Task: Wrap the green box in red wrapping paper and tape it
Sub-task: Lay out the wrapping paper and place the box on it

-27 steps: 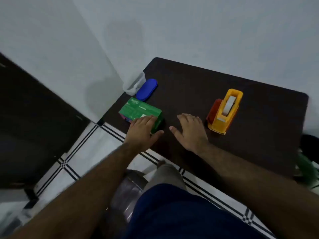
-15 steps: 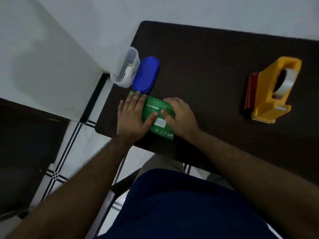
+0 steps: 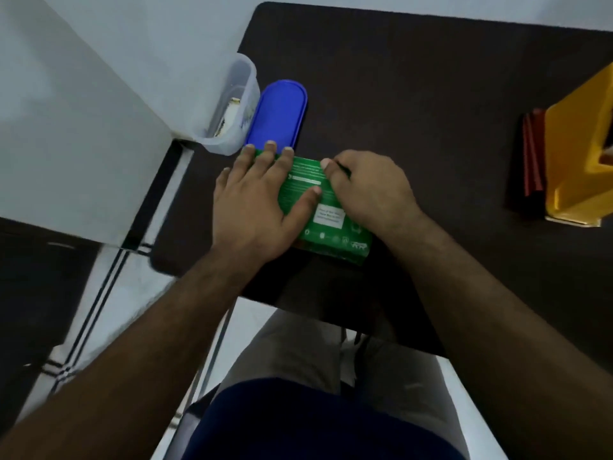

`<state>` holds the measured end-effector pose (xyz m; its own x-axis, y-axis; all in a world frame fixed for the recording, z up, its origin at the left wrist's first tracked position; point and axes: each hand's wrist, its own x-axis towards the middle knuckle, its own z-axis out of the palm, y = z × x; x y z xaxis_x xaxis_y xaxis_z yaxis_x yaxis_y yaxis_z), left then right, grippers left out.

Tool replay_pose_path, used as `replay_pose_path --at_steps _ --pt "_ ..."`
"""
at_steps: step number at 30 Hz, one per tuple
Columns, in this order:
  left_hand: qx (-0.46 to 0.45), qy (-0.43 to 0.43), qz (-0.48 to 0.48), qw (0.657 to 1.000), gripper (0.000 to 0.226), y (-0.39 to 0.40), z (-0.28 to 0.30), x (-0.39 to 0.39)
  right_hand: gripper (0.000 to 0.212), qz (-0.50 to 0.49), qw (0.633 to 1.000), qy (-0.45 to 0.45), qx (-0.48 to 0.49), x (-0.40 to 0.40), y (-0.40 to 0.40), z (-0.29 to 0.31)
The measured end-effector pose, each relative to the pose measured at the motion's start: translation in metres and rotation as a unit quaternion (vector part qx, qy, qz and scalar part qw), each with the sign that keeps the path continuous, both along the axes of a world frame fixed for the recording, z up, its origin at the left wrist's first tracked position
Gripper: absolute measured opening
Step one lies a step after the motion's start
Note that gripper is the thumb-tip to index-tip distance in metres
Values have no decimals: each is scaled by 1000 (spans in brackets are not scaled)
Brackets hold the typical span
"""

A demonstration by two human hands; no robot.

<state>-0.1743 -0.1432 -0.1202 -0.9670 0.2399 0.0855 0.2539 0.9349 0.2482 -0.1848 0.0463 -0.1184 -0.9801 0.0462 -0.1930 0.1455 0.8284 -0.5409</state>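
Observation:
The green box lies flat on the dark table, near its front left corner. My left hand rests on the box's left part with fingers straight, fingertips at its far edge and thumb across the top. My right hand covers the right part, its fingers curled over the far right edge. At the right edge of the view, folded red wrapping paper stands against a yellow tape dispenser, well away from both hands.
A clear plastic container and its blue lid lie just beyond the box at the table's left edge. A white wall corner is to the left. My legs and the chair are below the table's near edge.
My right hand has moved off the bare table onto the green box, and my left hand has slid further over it. The view has tilted down and closer to the table.

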Motion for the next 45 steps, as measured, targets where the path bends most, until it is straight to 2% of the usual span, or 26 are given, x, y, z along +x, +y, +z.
replay_pose_path --at_steps 5,9,12,15,18,20,25,35,45 --pt "9 63 16 998 83 8 -17 -11 45 5 995 62 73 -11 -5 -8" --pt "3 102 -7 995 89 3 -18 -7 47 8 991 81 106 -9 -11 -5" --pt "1 130 -8 992 82 -5 -20 4 52 1 987 92 132 3 -18 -3" --pt "9 132 7 991 73 -7 -24 4 55 -61 983 109 137 21 -27 2" --pt "46 142 -6 989 69 -14 -25 13 54 -137 974 146 108 51 -33 -1" --pt "48 148 -49 987 63 -24 -22 21 55 -182 965 178 59 72 -39 -8" --pt "49 123 -150 980 60 -53 -21 39 67 -190 958 214 -24 108 -57 -29" --pt "39 159 -103 981 55 -70 -28 39 62 -204 953 210 -75 95 -73 -34" --pt "9 153 -54 987 45 -134 -24 19 59 -171 953 216 -126 60 -137 -38"
